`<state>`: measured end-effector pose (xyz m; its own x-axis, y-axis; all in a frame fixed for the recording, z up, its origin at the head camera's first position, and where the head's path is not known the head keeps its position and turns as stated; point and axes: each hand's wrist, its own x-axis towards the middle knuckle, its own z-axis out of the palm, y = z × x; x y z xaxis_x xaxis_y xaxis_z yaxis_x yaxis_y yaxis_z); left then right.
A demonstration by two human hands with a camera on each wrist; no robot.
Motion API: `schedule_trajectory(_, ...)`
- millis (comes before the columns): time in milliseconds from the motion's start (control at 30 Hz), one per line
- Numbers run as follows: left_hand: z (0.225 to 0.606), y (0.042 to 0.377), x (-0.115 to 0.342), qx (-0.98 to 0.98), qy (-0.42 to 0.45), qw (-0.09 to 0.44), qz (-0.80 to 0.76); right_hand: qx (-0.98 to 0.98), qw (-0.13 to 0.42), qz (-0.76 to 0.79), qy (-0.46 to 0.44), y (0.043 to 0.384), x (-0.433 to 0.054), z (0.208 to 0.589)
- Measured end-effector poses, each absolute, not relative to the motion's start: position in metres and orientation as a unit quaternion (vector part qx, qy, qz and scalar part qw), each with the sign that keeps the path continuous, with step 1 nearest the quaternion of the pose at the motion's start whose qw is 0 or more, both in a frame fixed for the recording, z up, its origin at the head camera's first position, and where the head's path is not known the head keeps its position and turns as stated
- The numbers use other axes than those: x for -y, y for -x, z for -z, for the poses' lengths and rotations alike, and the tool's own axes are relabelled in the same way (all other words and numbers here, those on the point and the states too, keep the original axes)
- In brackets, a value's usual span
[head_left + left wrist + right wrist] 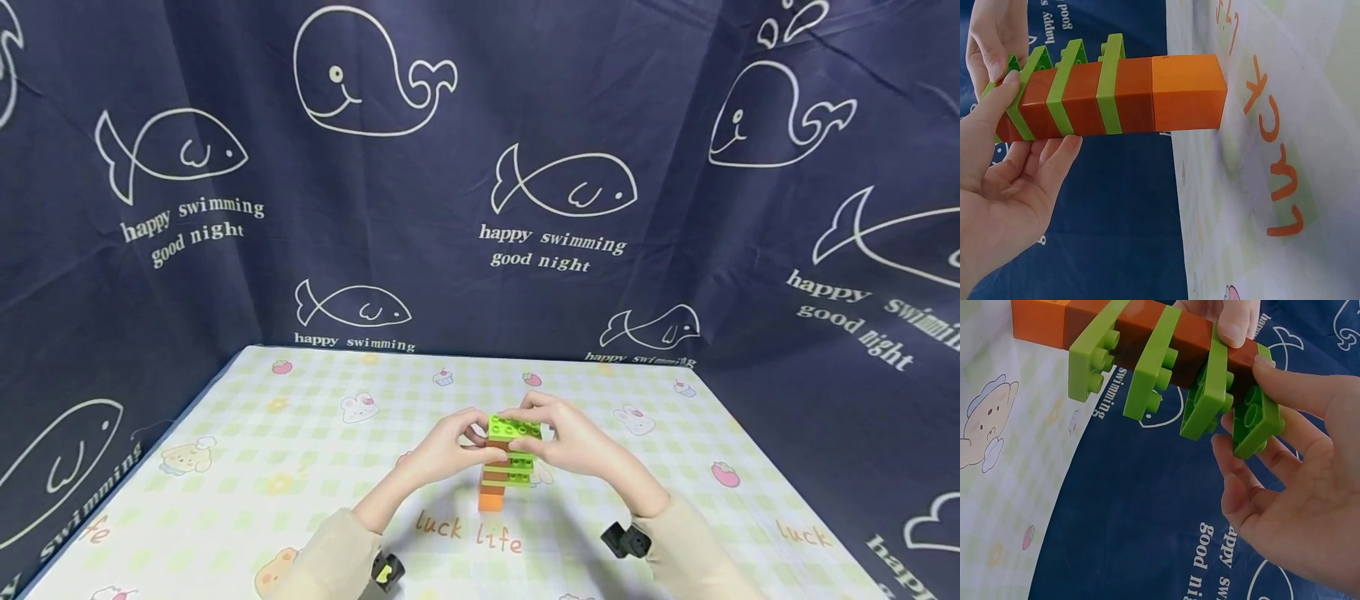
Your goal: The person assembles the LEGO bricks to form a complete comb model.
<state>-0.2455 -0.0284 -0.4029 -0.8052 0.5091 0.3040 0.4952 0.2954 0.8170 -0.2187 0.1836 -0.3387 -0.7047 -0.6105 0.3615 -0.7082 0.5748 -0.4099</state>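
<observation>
A tower of toy building bricks stands upright on the table, with an orange brick (1188, 94) at its foot. Above it, brown bricks (1135, 94) alternate with thin green plates (1150, 369) that jut out to one side, their studs showing. The topmost green plate (512, 427) caps the stack. My left hand (446, 450) grips the upper tower, its thumb against the near side near the top and fingers on the far side. My right hand (566, 435) pinches the top green plate at its jutting end. Whether that plate is fully pressed down cannot be seen.
The table (300, 467) has a pale checked cover with printed animals, fruit and lettering. Dark blue cloth (450, 217) with white fish and whales hangs behind and at both sides. A small black device (627, 540) is worn at the right wrist, another (387, 572) at the left.
</observation>
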Motion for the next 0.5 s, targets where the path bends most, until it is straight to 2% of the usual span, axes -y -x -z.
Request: schedule_trajectory(500, 0.407, 0.248, 0.029, -0.820, -0.303, 0.000, -0.486, 0.869, 0.071, -0.324, -0.368, 0.230, -0.191, 0.352)
